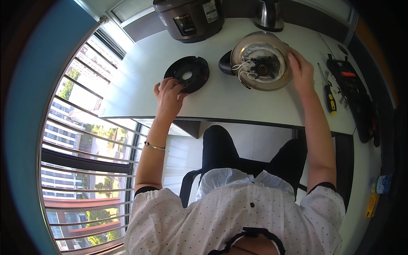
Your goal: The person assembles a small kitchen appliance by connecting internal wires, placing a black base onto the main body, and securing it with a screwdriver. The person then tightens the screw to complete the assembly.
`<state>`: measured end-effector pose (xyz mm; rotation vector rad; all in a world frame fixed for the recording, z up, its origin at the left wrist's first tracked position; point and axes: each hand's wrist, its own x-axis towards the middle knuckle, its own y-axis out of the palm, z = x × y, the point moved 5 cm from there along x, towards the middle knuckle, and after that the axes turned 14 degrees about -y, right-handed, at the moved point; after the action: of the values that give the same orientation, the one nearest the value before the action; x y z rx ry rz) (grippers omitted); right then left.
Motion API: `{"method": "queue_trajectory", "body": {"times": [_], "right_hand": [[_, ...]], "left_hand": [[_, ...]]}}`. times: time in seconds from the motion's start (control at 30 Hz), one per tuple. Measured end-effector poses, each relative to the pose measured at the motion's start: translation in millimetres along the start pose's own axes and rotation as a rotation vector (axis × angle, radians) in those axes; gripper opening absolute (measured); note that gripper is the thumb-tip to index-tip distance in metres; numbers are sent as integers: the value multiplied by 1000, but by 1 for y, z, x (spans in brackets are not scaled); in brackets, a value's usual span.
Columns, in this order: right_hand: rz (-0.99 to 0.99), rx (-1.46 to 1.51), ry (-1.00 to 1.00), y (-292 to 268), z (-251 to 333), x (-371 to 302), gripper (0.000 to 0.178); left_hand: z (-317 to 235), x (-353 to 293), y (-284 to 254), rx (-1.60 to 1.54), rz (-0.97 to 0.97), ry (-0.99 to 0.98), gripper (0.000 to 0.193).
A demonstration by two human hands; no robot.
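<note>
My left hand (170,97) grips the near edge of a round black plastic base cover (197,70), which has a hole in its middle. The fingers curl over its rim. To the right, an electric kettle (278,46) has its underside turned up, showing a pale ring, a dark central connector (262,68) and white wires (241,68) that loop out to the left. Its black handle (225,63) points left. My right hand (301,72) is wrapped round the kettle's right side, the thumb and part of the fingers hidden.
A dark rice cooker (189,21) and a steel jug (269,17) stand along the back of the white table (140,80). At right lie a yellow-and-black screwdriver (329,100), small metal bits (340,95) and a black tool case (355,87). A barred window (89,140) is at left.
</note>
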<state>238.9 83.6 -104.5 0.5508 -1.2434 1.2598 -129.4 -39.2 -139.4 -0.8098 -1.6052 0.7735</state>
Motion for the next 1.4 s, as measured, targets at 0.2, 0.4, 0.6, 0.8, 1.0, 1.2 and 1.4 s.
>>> {"method": "queue_trajectory", "body": {"times": [0.2, 0.4, 0.6, 0.8, 1.0, 1.2, 1.4], "right_hand": [[78, -43, 1, -1, 4, -1, 39], [94, -43, 3, -2, 3, -1, 41], [-125, -255, -181, -18, 29, 0, 39], [-248, 413, 148, -18, 107, -48, 45], [-124, 1028, 506, 0, 153, -94, 78], [-330, 1345, 746, -7, 139, -114, 56], [-468, 1019, 796, -48, 112, -126, 44]], "left_hand": [[20, 10, -4, -452, 24, -36, 19], [39, -3, -22, -1215, 49, -469, 23], [36, -12, -47, -1791, -35, -299, 18], [-27, -42, -61, -2125, -38, -151, 27], [-114, -68, -38, -2257, 309, 161, 53], [-190, -88, -27, -2156, 551, 15, 22], [-231, -89, -15, -1933, 676, 145, 16]]}}
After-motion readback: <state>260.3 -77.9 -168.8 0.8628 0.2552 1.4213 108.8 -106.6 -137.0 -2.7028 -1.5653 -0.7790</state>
